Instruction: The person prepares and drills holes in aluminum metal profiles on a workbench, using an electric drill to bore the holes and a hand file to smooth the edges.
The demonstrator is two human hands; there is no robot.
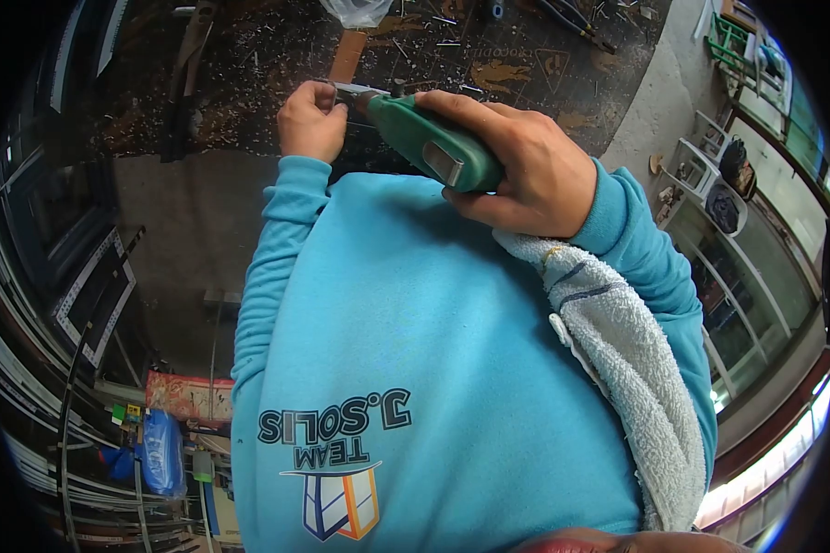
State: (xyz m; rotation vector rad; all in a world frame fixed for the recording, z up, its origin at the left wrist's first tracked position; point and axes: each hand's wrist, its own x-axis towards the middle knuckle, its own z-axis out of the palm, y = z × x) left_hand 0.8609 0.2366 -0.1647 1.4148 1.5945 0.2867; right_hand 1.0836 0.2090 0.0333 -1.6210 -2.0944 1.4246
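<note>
My right hand (539, 166) is wrapped round a green power tool (433, 143) that looks like a drill. Its dark nose points left, toward my other hand. My left hand (312, 124) is closed, thumb and forefinger pinched at the end of a small pale metal piece (352, 88). The tool's tip comes right up to that piece. Both hands are at the near edge of a dark worktable (415, 55) strewn with metal shavings. A brown strip (348, 57) lies just beyond the metal piece.
Beyond the brown strip is a clear plastic bag (358, 11). Pliers (576, 26) lie at the table's far right, and a long metal bar (192, 51) at the left. A white towel (618, 341) hangs by my right arm. Metal profiles (28, 415) are racked at lower left.
</note>
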